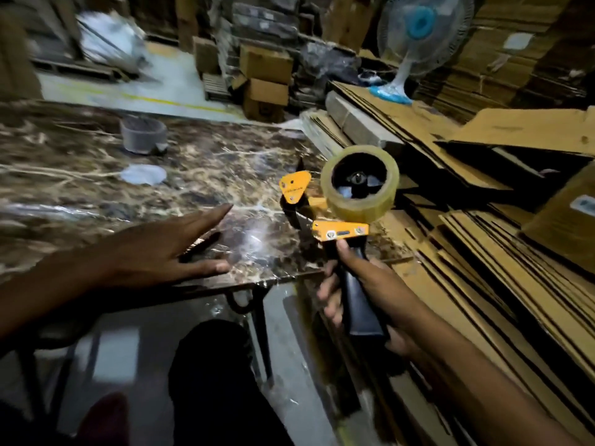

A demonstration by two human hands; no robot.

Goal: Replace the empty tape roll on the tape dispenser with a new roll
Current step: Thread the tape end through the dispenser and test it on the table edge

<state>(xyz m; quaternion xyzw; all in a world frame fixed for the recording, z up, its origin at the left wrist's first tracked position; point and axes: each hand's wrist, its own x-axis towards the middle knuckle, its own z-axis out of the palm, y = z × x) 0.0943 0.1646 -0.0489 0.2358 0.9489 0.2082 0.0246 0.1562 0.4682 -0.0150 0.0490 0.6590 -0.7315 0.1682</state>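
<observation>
My right hand [367, 294] grips the black handle of an orange tape dispenser [338, 230], held upright over the near right corner of the marble table [161, 194]. A clear tape roll [360, 183] sits on the dispenser's hub. My left hand [161, 249] hovers flat over the table's near edge, fingers spread, holding nothing. A grey empty tape core [143, 135] stands on the far side of the table, with a pale flat disc [143, 173] lying in front of it.
Flattened cardboard sheets [467, 220] are stacked along the right. A fan [415, 37] stands on them at the back. Cardboard boxes [267, 78] sit on the floor beyond the table. My dark-trousered leg [219, 381] is below the table edge.
</observation>
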